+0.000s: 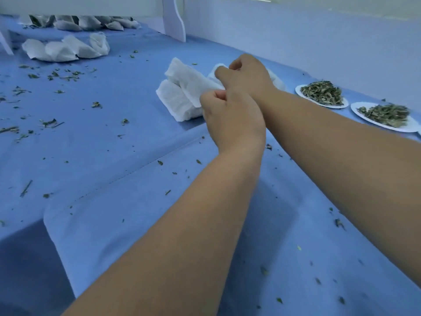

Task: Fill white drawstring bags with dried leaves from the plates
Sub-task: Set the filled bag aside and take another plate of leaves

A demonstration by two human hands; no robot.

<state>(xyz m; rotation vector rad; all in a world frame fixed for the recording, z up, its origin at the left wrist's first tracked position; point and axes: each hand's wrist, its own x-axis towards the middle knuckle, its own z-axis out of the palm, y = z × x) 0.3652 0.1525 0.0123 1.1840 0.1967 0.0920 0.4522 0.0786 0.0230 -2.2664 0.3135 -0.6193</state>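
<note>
Blue cloth (pixel 114 156), flecked with leaf crumbs, covers the table. The left hand (pixel 232 119) and right hand (pixel 248 76) each pinch a thin, flat white bag (pixel 191 83) above a bag pile (pixel 173 101), left of round plates (pixel 299 91) heaped with dried leaves (pixel 322 92).

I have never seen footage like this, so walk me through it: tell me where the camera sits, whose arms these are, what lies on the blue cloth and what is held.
There is no machine: a person works bare-handed, and one wide camera worn on the head looks down at the arms. The left hand and right hand both pinch a white bag just over a small stack of bags. To the right, two plates carry dried leaves. More bags lie far left, and leaf crumbs are scattered on the blue cloth.
</note>
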